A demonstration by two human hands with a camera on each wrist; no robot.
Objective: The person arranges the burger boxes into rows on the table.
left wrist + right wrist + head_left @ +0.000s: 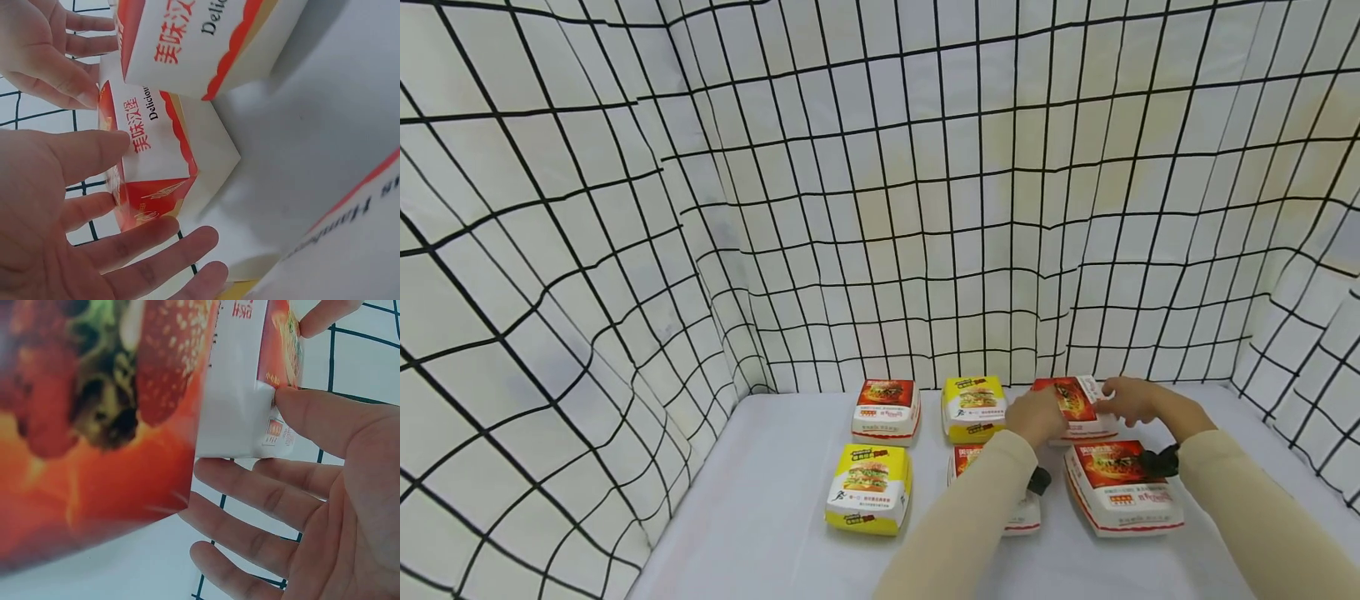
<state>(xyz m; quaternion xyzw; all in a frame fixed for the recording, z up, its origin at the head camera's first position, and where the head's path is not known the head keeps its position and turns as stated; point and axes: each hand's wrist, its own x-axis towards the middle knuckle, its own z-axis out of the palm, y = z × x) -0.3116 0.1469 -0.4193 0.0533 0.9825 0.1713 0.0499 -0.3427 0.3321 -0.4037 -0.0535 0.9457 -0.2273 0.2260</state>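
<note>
Both hands are at a red-and-white hamburger box (1075,402) in the back row, right side. My left hand (1036,414) holds its left corner. In the left wrist view the thumb lies on the upper edge of the box's printed side (150,134), and the index fingertip is at the lid, other fingers spread beside it. My right hand (1133,399) holds the right end. Seen from the right wrist, its thumb (312,412) presses by the lid's edge and the forefingers reach along the box's white side (234,419).
Nearer me stand a red-topped box (1123,492) under the right wrist and another (1022,515) partly hidden by the left forearm. Leftward are yellow boxes (868,492), (974,408) and a red one (886,412). A white wall with black netting (887,208) rises behind the white table (760,500).
</note>
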